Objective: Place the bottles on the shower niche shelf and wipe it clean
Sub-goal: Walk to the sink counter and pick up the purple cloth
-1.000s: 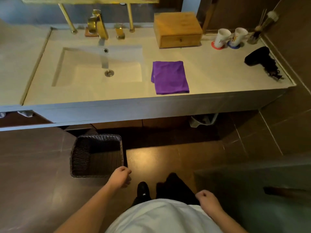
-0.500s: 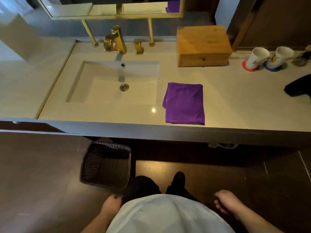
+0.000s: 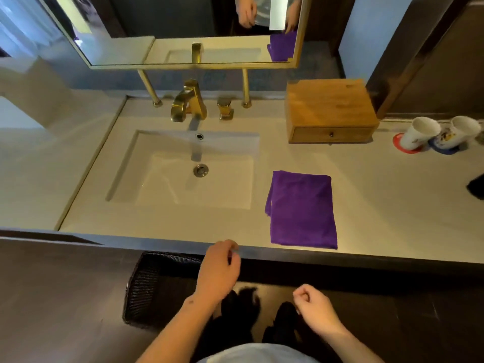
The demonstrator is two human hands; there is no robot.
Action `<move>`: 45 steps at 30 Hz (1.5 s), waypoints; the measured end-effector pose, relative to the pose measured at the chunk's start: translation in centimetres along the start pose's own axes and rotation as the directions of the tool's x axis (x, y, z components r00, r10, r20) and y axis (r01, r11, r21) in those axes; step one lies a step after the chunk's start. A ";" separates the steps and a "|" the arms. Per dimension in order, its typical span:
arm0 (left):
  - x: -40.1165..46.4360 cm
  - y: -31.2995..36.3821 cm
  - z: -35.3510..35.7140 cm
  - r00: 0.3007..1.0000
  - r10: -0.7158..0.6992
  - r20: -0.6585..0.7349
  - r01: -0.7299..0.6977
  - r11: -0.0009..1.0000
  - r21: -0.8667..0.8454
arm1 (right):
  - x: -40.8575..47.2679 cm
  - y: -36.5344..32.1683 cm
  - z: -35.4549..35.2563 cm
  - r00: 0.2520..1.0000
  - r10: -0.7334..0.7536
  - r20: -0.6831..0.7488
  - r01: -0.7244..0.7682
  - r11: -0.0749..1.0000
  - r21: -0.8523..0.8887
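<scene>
A folded purple cloth (image 3: 302,209) lies flat on the pale vanity counter (image 3: 379,195), right of the sink (image 3: 188,174) and close to the front edge. My left hand (image 3: 220,271) is raised to the counter's front edge, left of the cloth, fingers loosely curled and holding nothing. My right hand (image 3: 313,307) hangs lower, below the cloth and in front of the counter, curled into a loose fist and empty. No bottles and no shower niche are in view.
A gold faucet (image 3: 190,103) stands behind the sink under a gold-framed mirror (image 3: 183,30). A wooden drawer box (image 3: 330,111) and two white mugs (image 3: 440,132) sit at the back right. A dark woven bin (image 3: 154,289) stands on the floor under the counter.
The view has moved closer to the counter. My left hand rose from beside my body up to the counter's front edge; my right hand lifted a little and curled.
</scene>
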State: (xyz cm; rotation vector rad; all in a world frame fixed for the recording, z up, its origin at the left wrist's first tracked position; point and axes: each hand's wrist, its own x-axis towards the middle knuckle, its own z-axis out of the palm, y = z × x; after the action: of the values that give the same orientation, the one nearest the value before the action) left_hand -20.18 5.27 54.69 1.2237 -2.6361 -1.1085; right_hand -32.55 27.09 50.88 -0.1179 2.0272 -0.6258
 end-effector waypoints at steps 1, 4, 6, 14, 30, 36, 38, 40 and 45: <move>1.5 1.0 -0.1 0.999 0.036 -0.032 -0.035 0.999 0.012 | -0.1 -1.2 0.3 1.000 -0.029 0.003 0.029 0.999 -0.020; 6.0 2.5 0.2 0.985 0.110 -0.133 -0.080 0.974 0.210 | -0.3 -4.8 0.4 0.970 -0.224 -0.098 0.215 0.972 -0.093; 8.0 2.0 0.8 0.986 0.091 -0.139 -0.036 0.934 0.355 | -0.5 -6.8 0.0 0.897 -0.396 -0.196 0.375 0.917 -0.137; 11.0 -1.5 2.7 0.993 0.110 0.030 -0.109 0.831 0.545 | 3.6 -12.1 -5.2 0.744 -0.539 -0.395 0.387 0.830 -0.402; 12.3 -1.4 1.5 0.985 0.118 0.123 -0.167 0.821 0.546 | 13.1 -13.1 -6.8 0.729 -0.650 -0.217 0.202 0.506 -0.838; 12.2 -1.1 1.3 0.987 0.113 0.113 -0.157 0.825 0.543 | 13.5 -13.8 -7.2 0.715 -0.682 -0.156 0.250 0.458 -0.853; 12.2 -1.1 1.2 0.987 0.117 0.110 -0.158 0.823 0.546 | 13.6 -13.9 -7.2 0.711 -0.696 -0.105 0.260 0.398 -0.880; 12.2 -1.0 1.1 0.987 0.121 0.110 -0.162 0.825 0.541 | 13.9 -14.0 -7.3 0.711 -0.699 -0.072 0.259 0.356 -0.898; 12.2 -0.7 1.1 0.987 0.110 0.115 -0.155 0.831 0.534 | 14.2 -14.1 -8.6 0.681 -0.732 0.034 0.316 0.251 -0.915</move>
State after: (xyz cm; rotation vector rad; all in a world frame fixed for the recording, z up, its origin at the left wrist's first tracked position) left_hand -28.44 -2.68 50.37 1.0373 -3.1632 -0.3913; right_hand -49.54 13.49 49.75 -1.5380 2.5310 0.1465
